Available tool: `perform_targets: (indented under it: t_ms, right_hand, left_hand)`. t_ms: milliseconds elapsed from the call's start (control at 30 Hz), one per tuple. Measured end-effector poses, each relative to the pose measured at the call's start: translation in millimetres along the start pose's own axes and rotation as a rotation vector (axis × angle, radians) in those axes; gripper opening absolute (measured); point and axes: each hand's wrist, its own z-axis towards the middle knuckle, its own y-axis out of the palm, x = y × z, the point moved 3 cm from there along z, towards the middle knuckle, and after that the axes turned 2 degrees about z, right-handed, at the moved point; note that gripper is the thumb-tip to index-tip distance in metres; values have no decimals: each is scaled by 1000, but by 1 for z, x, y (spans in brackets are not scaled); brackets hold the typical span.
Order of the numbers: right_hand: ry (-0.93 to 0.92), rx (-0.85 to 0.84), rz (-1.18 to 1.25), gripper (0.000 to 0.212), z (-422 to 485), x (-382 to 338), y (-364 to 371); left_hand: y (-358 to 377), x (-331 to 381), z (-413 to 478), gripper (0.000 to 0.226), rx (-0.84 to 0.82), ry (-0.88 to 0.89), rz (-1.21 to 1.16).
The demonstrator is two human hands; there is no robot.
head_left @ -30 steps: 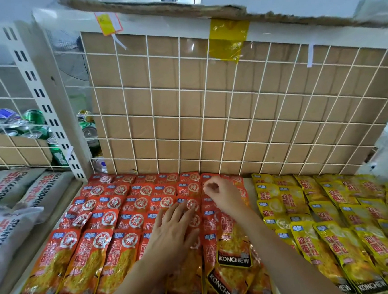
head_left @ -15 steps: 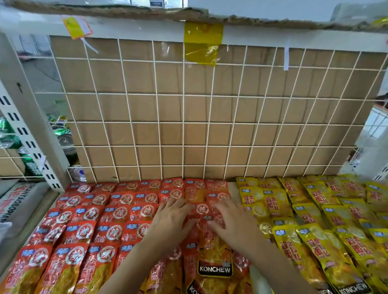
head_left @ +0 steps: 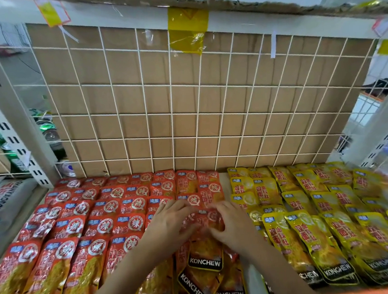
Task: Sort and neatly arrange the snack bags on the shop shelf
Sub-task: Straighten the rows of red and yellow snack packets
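At the far left edge of the frame lie grey sacks, with drink cans behind the wire mesh above them. Next, across the lower left, come the red snack bags, laid flat in overlapping rows on the shelf; these columns look tidy already.

The work is at the centre, in the rightmost red column, where bags near the bottom edge sit crooked. The left hand rests on that column with fingers fairly straight, pressing the packs down. Just right of it, the right hand has its fingers and thumb curled at the top of a loose red bag and seems to pinch it, though motion blur leaves some doubt. The step in hand looks like seating this bag squarely into its column. The next move probably calls for sliding it straight under the row above and then squaring the skewed packs lower down.

To the right, filling the lower right of the frame, are the yellow snack bags, kept apart from the red by a bare strip of shelf.

A second ago the right hand was reaching higher up the column, well above the left; now the two hands sit side by side on the same bag.
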Motion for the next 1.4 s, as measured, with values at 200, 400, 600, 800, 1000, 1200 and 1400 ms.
perform_targets:
  t_ms: [200,400,600,800,1000,1200,1400]
  right_hand:
    - [-3,55,14,60,-17,-3,-5]
    - [98,133,39,71,-40,2,-7]
    - [222,85,102,84,-54,8,-2]
    - [289,138,208,75,-53,9,-7]
    - [320,162,368,58,-50,13,-8]
    - [298,200,532,35,-43,18,-4]
    - [239,171,475,34,-22,25,-25]
  left_hand:
    - [0,16,-8,75,-84,15,-76]
    - [5,28,-16,89,-206,46,-86]
    - [8,38,-21,87,-246,63,-7]
    - [7,41,-26,100,-287,30,57]
    - [7,44,-31,100,-303,11,41]
    - [7,49,-34,94,-261,-3,4]
    - [2,49,-35,89,-236,-45,-62]
